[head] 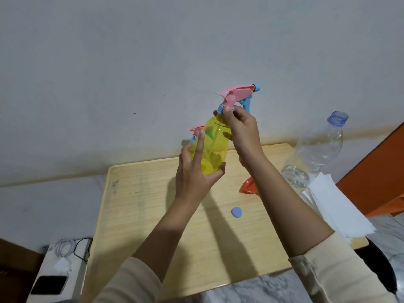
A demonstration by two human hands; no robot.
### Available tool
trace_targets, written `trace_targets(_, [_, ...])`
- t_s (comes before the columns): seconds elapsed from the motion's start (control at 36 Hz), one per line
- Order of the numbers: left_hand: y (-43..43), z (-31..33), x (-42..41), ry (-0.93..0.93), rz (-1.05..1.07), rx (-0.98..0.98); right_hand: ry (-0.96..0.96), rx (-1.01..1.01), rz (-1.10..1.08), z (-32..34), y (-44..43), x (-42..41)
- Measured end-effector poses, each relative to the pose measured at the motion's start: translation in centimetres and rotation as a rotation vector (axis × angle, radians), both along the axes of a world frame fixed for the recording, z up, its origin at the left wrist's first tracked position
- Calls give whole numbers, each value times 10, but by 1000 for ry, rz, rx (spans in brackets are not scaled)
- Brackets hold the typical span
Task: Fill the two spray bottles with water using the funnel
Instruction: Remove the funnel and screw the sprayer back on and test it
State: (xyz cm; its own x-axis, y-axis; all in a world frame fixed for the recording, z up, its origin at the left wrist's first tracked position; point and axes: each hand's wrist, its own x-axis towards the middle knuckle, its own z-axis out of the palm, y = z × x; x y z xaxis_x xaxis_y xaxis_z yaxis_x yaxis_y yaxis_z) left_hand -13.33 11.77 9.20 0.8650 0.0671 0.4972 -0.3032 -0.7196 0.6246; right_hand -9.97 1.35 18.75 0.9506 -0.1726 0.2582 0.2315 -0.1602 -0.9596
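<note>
A yellow spray bottle (215, 147) is held up above the wooden table (153, 215). My left hand (194, 171) grips its lower body. My right hand (242, 132) pinches the blue collar under its pink and blue spray head (238, 95). A second spray bottle (195, 130) stands behind the first; only its pink head shows. The orange funnel (248, 185) lies on the table, partly hidden by my right forearm. A clear water bottle (314, 154) with an open mouth stands at the right, with some water in its bottom.
A blue bottle cap (236, 212) lies in the middle of the table. White paper sheets (336, 206) rest at the right edge. A white box with cables and a phone (61, 272) sits at the lower left. An orange object (376, 171) stands at the right.
</note>
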Motion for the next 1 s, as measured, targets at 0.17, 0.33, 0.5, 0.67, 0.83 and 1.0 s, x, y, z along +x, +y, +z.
trace_targets(0.17, [13,-4,-6,93,-136,-23,-49,-107,95,-4,-6,-5])
trace_targets(0.33, [36,0,-17,285,-404,-350,85,26,416,-4,-27,-7])
trace_targets(0.5, [18,-2,-44,320,-381,-361,116,21,510,-5,-29,-18])
trace_targets(0.67, [-7,-13,-75,302,-193,-378,60,-55,437,-19,-21,-36])
trace_targets(0.83, [-27,-26,-110,254,-35,-340,-15,-95,209,-40,-20,-68])
trace_targets(1.0, [-35,-51,-148,200,79,-371,101,-107,195,-62,-14,-86])
